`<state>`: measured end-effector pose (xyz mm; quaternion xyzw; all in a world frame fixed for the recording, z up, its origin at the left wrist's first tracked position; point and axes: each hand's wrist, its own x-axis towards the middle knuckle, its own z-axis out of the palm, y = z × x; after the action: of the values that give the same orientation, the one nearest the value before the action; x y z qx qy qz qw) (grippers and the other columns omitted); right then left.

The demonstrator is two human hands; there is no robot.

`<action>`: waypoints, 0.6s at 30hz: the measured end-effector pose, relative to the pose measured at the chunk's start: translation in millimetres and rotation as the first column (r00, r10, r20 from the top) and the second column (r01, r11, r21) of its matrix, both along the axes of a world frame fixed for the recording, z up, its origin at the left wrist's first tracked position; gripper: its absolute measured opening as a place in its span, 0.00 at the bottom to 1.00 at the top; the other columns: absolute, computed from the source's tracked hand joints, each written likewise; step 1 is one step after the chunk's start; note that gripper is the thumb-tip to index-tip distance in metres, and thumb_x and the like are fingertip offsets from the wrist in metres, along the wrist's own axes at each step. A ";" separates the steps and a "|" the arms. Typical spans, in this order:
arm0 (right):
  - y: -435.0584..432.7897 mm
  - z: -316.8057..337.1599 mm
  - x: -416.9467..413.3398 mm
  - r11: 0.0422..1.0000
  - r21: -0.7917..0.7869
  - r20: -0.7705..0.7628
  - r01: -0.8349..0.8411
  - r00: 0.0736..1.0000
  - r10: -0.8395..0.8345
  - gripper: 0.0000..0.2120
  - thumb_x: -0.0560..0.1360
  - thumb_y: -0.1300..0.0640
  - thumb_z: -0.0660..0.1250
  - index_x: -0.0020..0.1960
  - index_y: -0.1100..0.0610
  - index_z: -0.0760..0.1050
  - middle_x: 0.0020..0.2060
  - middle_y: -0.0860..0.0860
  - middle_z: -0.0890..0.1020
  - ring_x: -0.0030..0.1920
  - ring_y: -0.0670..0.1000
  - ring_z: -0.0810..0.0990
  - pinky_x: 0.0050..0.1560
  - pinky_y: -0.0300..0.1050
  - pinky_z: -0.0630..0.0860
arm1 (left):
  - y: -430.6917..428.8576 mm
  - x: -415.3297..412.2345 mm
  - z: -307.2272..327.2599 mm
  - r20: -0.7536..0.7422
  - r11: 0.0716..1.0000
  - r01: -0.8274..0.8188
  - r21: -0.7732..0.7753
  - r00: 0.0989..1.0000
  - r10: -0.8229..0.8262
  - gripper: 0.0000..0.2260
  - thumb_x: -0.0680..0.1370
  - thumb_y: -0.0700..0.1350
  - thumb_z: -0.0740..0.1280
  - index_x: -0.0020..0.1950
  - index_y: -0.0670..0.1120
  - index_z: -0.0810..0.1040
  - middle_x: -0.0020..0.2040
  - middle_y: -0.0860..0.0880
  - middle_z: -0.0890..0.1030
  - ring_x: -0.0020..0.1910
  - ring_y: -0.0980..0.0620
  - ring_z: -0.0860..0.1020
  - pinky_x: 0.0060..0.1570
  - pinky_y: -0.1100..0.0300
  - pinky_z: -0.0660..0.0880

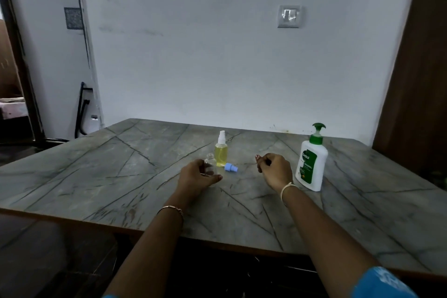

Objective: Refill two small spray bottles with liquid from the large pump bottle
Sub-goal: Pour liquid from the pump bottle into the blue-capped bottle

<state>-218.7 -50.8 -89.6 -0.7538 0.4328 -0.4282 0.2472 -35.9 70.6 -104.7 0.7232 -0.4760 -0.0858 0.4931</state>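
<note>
My left hand (197, 175) grips a small clear spray bottle (210, 163) that stands uncapped on the table. Its blue spray cap (231, 167) lies on its side just to the right. Behind them stands a second small spray bottle (221, 150), holding yellow liquid and fitted with a white spray top. The large white pump bottle (312, 164) with a green pump stands at the right. My right hand (274, 168) hovers between the blue cap and the pump bottle, fingers loosely curled and holding nothing.
The grey marble-patterned table (121, 176) reaches to a white wall with a switch plate (289, 16). A brown wooden panel (416, 80) stands at the right. A doorway opens at the far left, with a dark pipe frame (82, 109) leaning nearby.
</note>
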 end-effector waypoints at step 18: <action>20.4 6.1 -96.6 0.987 0.005 0.142 0.162 0.977 -0.161 0.08 0.75 0.63 0.67 0.42 0.51 0.80 0.37 0.46 0.80 0.43 0.47 0.79 0.47 0.40 0.73 | -35.1 -93.2 -6.5 -0.112 0.971 0.234 -0.057 0.964 -0.239 0.20 0.66 0.42 0.78 0.53 0.44 0.75 0.49 0.47 0.82 0.45 0.53 0.82 0.52 0.54 0.79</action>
<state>-315.3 -30.4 -83.5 -0.6847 0.4725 -0.5006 0.2395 -129.1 35.5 -111.2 0.6440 -0.5307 -0.1765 0.5220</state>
